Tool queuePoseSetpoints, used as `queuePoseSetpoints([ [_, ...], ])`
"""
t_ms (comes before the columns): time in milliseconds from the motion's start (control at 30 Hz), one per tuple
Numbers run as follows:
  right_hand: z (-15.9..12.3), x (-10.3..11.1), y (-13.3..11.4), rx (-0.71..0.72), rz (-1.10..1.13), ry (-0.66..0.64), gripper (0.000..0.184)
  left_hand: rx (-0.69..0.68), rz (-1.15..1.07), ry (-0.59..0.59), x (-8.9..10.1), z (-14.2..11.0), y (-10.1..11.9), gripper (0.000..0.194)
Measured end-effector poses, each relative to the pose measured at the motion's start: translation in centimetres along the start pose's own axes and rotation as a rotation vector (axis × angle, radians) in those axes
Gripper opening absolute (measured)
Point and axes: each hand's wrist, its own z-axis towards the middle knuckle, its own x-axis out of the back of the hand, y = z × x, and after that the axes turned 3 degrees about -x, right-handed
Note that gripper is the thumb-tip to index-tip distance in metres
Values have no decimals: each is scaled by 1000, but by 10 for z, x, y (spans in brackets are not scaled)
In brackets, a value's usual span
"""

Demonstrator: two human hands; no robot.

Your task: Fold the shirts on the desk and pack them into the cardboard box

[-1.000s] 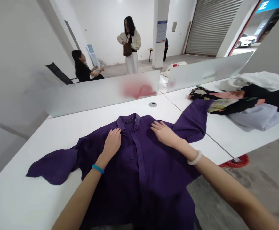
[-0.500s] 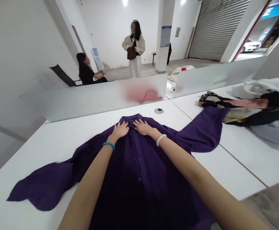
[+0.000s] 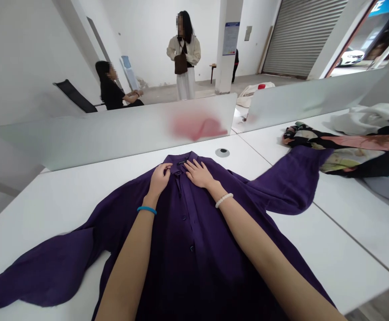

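A dark purple button-up shirt lies front-up on the white table, sleeves spread to both sides. My left hand, with a blue band on the wrist, rests on the cloth just left of the collar, fingers curled and pinching the fabric. My right hand, with a white bead bracelet, lies flat on the shirt just right of the button placket, fingers stretched toward the collar.
A frosted divider panel runs along the table's far edge. A pile of mixed clothes lies on the neighbouring table at right. A cable grommet sits behind the collar. Beyond the divider one person sits and another stands.
Both hands have come together from the chest up to the collar. The left hand's fingers have curled onto the fabric. The view has shifted closer over the shirt.
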Motion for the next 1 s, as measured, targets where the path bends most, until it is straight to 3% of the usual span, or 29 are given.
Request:
queuePoseSetpoints([
  [233,-5,11,-8,33,30,197,49,-99,50,-116,3,-2,12,48],
  [367,-5,14,-12,60,-18,201,54,-105,15,-137,10,0,12,40],
  [500,-3,12,-11,59,64,145,46,-57,-74,-88,18,2,15,30],
  [667,0,13,-6,64,234,190,32,101,-261,69,20,7,23,23],
  [1000,3,8,-2,-27,434,325,26,249,-671,158,-8,13,21,21],
])
